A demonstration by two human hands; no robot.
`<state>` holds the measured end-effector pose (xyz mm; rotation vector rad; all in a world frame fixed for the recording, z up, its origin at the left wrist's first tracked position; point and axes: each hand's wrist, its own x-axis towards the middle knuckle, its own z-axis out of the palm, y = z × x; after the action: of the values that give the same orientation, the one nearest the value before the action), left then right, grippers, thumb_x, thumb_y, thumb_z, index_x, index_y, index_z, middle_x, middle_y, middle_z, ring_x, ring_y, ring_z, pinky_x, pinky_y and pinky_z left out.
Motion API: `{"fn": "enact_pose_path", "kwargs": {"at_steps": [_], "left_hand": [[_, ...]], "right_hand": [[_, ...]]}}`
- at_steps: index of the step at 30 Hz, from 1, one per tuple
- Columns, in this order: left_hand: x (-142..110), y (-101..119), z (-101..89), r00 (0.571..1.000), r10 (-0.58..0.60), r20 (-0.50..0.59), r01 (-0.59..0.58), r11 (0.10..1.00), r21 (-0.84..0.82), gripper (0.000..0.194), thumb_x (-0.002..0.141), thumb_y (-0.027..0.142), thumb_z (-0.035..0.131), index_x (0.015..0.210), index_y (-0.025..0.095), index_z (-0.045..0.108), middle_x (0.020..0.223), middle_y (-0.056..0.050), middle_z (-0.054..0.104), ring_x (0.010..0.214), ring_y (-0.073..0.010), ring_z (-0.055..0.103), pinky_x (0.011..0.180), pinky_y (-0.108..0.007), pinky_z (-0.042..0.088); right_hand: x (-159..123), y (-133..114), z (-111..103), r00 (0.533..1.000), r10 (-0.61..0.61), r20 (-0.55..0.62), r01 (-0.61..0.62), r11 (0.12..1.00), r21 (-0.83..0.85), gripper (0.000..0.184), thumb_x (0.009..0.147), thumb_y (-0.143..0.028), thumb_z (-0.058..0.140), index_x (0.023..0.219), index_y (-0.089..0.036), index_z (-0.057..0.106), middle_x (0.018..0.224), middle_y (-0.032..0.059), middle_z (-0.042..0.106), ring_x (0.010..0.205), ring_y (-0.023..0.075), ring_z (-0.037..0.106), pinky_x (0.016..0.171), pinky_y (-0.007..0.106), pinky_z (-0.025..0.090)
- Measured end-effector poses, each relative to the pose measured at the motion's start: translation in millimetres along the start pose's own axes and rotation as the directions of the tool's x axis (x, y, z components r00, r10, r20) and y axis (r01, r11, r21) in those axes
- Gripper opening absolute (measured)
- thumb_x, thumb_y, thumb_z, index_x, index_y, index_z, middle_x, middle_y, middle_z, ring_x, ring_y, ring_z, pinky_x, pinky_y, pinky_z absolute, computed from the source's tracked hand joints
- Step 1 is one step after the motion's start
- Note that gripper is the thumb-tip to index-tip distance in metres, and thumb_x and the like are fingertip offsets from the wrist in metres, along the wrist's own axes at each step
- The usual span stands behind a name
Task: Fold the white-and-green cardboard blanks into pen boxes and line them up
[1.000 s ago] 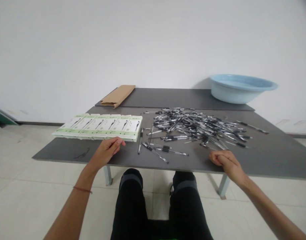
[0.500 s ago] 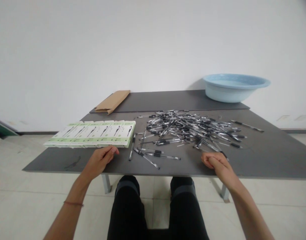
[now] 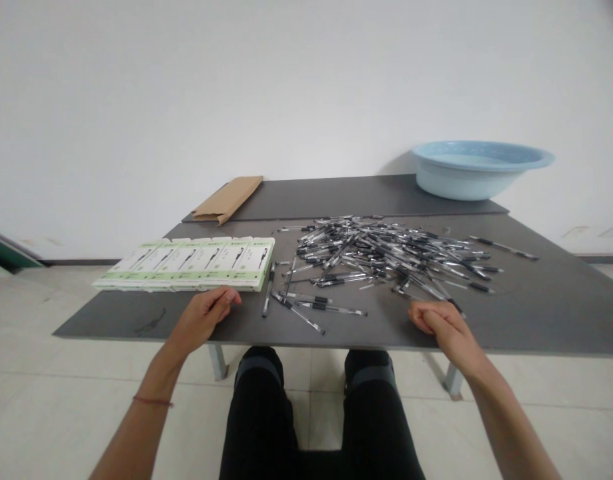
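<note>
My left hand [image 3: 207,316] rests curled on the table near its front edge, just in front of a row of white-and-green pen boxes [image 3: 186,263]. My right hand [image 3: 442,324] lies closed in a fist at the front, beside the near right side of a big heap of clear gel pens [image 3: 366,247] with black grips. Nothing shows in either hand. Between the hands a few loose pens [image 3: 299,315] lie spread out, and one pen [image 3: 269,290] lies along the right end of the boxes.
A brown paper envelope [image 3: 226,199] lies at the back left of the grey table [image 3: 376,333]. At the back right stands a light blue plastic basin [image 3: 469,180] by the white wall. One pen [image 3: 503,247] lies apart, right of the heap.
The camera view has shifted slightly, moving the scene a little right and up in the picture. Both hands stay closed in place on the table.
</note>
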<state>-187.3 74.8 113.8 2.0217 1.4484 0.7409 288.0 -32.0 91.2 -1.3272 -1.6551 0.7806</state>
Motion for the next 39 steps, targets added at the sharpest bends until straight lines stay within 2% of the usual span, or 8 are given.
{"fn": "enact_pose_path", "kwargs": {"at_steps": [39], "left_hand": [[0.6, -0.9, -0.3, 1.0, 0.022, 0.005, -0.022, 1.0, -0.003, 0.047, 0.102, 0.057, 0.045, 0.089, 0.017, 0.067, 0.055, 0.006, 0.043, 0.05, -0.012, 0.039, 0.051, -0.023, 0.028]], "right_hand": [[0.7, -1.2, 0.1, 1.0, 0.012, -0.021, -0.012, 1.0, 0.024, 0.031, 0.09, -0.023, 0.039, 0.059, -0.024, 0.034, 0.057, -0.0032, 0.032, 0.054, 0.0151, 0.032, 0.056, 0.035, 0.021]]}}
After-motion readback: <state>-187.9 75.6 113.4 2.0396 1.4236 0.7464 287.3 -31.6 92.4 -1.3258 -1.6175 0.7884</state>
